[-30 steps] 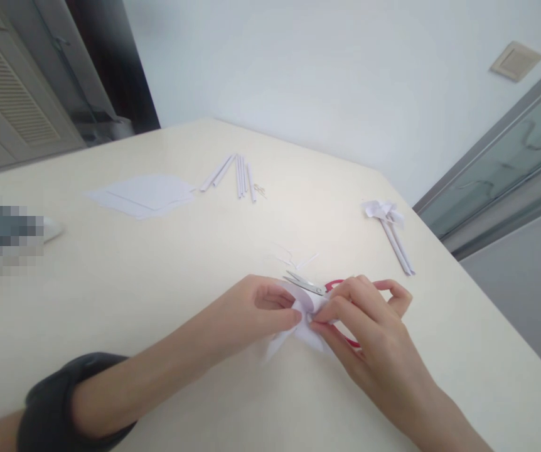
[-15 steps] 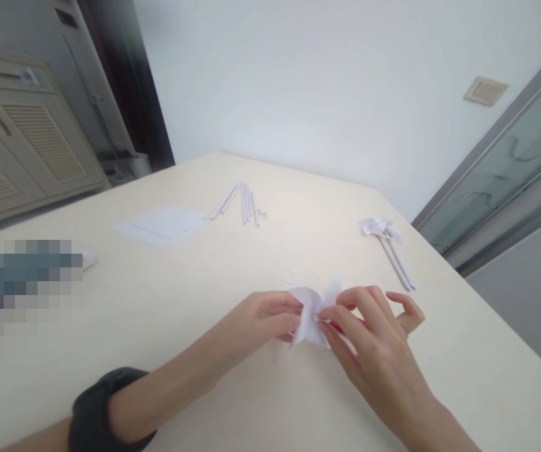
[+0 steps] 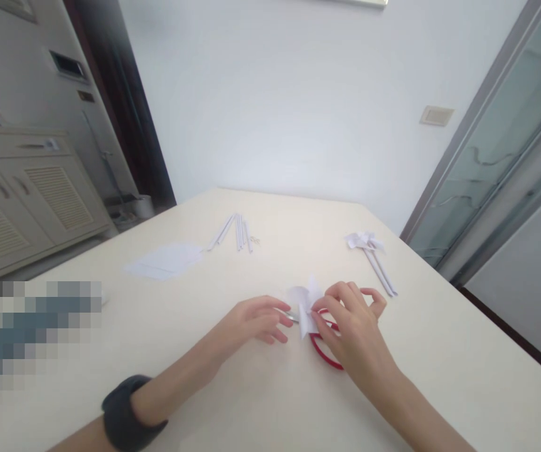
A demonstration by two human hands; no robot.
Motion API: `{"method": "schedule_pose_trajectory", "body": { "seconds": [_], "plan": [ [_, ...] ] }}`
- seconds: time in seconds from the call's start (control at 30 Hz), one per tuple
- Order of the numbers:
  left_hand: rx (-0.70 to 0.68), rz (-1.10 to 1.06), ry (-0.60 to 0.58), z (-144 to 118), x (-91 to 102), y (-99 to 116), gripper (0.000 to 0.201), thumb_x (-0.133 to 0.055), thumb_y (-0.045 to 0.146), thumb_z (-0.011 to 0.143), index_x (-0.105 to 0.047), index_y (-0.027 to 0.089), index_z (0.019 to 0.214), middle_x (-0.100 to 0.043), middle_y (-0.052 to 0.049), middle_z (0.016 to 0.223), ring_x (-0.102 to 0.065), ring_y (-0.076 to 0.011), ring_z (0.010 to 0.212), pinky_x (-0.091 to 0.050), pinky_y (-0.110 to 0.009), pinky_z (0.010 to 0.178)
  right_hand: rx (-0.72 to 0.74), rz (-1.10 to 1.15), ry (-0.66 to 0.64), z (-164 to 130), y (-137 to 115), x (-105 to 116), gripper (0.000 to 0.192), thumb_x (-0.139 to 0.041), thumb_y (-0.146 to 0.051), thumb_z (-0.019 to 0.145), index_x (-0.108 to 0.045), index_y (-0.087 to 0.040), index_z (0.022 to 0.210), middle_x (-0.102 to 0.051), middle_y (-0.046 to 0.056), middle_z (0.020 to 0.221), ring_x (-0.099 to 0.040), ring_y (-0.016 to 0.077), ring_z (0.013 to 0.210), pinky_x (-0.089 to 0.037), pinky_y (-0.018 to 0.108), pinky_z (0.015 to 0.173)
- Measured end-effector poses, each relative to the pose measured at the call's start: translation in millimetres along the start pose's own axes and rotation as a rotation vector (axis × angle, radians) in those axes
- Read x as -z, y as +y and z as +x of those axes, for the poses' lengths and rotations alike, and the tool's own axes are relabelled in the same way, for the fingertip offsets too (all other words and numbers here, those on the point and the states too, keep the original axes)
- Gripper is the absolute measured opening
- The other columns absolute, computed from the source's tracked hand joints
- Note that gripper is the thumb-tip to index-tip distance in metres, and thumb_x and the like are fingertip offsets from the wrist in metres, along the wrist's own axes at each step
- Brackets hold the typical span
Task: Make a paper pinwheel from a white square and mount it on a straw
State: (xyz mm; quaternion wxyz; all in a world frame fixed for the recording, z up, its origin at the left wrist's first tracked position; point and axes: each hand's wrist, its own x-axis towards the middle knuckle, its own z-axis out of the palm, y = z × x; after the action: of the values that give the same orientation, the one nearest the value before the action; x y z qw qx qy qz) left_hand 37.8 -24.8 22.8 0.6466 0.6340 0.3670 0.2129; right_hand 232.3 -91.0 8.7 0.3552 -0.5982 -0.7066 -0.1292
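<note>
paper sheets point(image 3: 164, 260), rolled sticks point(image 3: 236, 231), finished pinwheel point(image 3: 363, 241)

- No text, label, brand, number or sign is legible anywhere before me.
- The paper sheets point(image 3: 166, 260) on my tabletop point(image 3: 233, 389) are blank.

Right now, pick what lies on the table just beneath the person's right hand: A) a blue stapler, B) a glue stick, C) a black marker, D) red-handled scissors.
D: a red loop handle of the scissors shows on the table under the right hand, which pinches the folded white paper piece at its fingertips.
</note>
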Motion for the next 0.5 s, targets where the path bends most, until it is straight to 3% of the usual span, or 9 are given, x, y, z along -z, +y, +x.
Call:
{"method": "schedule_pose_trajectory", "body": {
  "seconds": [0.13, 0.23, 0.37, 0.43, 0.5],
  "plan": [
    [-0.16, 0.024, 0.103, 7, 18.2, 6, 0.017, -0.05, 0.031, 0.087, -0.06, 0.017, 0.087, -0.064, -0.004, 0.09, -0.06, -0.0174, 0.082, -0.043, -0.032, 0.081, -0.029, 0.005, 0.024, 5, 6, 4, 0.012, -0.054, -0.014, 0.081, -0.061, -0.022, 0.075, -0.056, -0.002, 0.079, -0.055, 0.0141, 0.077, -0.019, 0.04, 0.091],
    [-0.218, 0.038, 0.045, 6, 20.1, 27, 0.016, -0.051, 0.028, 0.087, -0.06, 0.017, 0.082, -0.062, -0.002, 0.081, -0.058, -0.0147, 0.077, -0.044, -0.03, 0.078, -0.041, 0.02, 0.039, 6, 8, 8, 0.013, -0.052, -0.013, 0.081, -0.06, -0.021, 0.076, -0.056, -0.001, 0.081, -0.055, 0.0148, 0.079, -0.02, 0.041, 0.089],
    [-0.25, 0.079, -0.202, -18, -6.9, 64, 0.017, -0.065, 0.032, 0.076, -0.064, 0.015, 0.075, -0.065, -0.004, 0.07, -0.061, -0.0174, 0.069, -0.049, -0.031, 0.072, -0.032, 0.048, 0.079, 6, 7, 10, 0.014, -0.049, -0.013, 0.082, -0.059, -0.021, 0.075, -0.057, 0.0, 0.081, -0.055, 0.0162, 0.078, -0.02, 0.042, 0.087],
    [-0.253, 0.103, -0.375, -33, -24.4, 70, 0.023, -0.069, 0.041, 0.072, -0.066, 0.018, 0.074, -0.067, -0.005, 0.073, -0.063, -0.0195, 0.071, -0.052, -0.033, 0.073, -0.019, 0.065, 0.102, 5, 5, 8, 0.014, -0.049, -0.013, 0.081, -0.059, -0.021, 0.076, -0.058, 0.0, 0.081, -0.056, 0.0165, 0.078, -0.021, 0.042, 0.087],
    [-0.237, 0.131, -0.336, -44, -33.9, 63, 0.025, -0.068, 0.045, 0.073, -0.068, 0.022, 0.082, -0.068, -0.005, 0.085, -0.063, -0.0201, 0.076, -0.054, -0.033, 0.073, -0.003, 0.051, 0.167, 4, 6, 5, 0.013, -0.049, -0.016, 0.081, -0.058, -0.022, 0.074, -0.059, 0.0, 0.079, -0.057, 0.0168, 0.077, -0.021, 0.043, 0.087]
  ]
}}
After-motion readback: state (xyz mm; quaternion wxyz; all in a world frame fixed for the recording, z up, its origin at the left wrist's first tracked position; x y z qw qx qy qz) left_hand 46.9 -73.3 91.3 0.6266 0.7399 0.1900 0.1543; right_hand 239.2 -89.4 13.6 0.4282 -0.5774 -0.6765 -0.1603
